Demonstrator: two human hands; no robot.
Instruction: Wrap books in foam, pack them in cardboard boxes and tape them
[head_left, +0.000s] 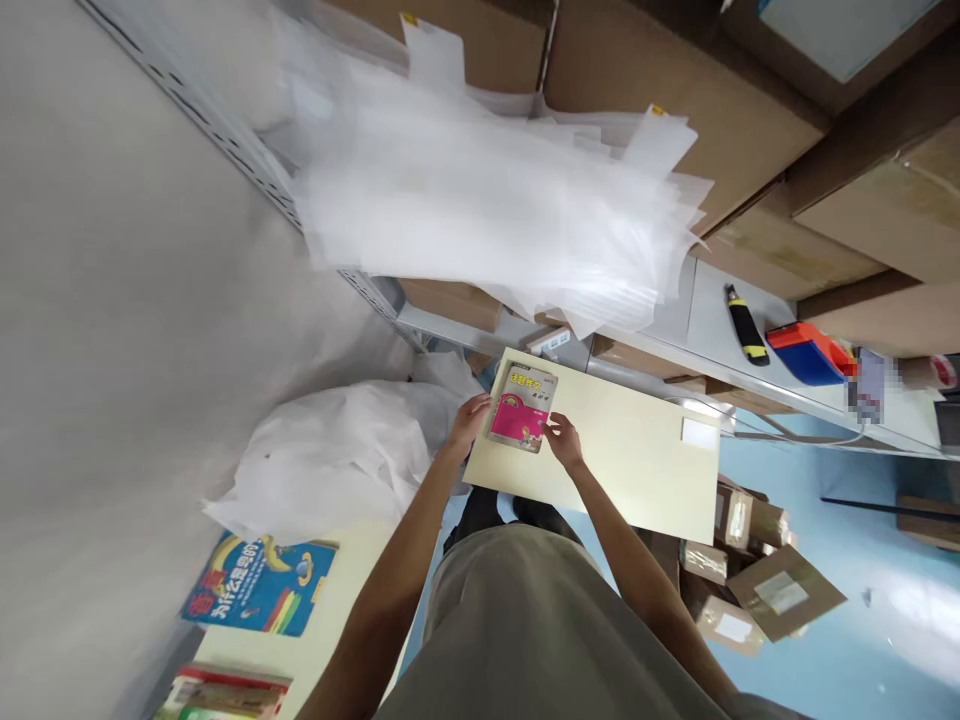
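A book (521, 408) with a grey and pink cover lies face up at the left end of a pale yellow table (630, 440). Its cover carries large yellow Chinese lettering and a small cartoon figure. My left hand (470, 424) is beside the book's left edge, its fingers stretched out and loosely apart. At the lower right edge of the book is my right hand (564, 440), fingers slightly bent and apart, the tips meeting the cover's edge. Neither hand is visibly closed around the book.
White plastic bags (480, 190) hang over the shelf ahead. A utility knife (746, 325) and a red and blue object (810, 353) lie on the grey shelf. Cardboard boxes (780, 590) are piled at floor level, right. A blue book (262, 585) and a white sack (330, 460) are left.
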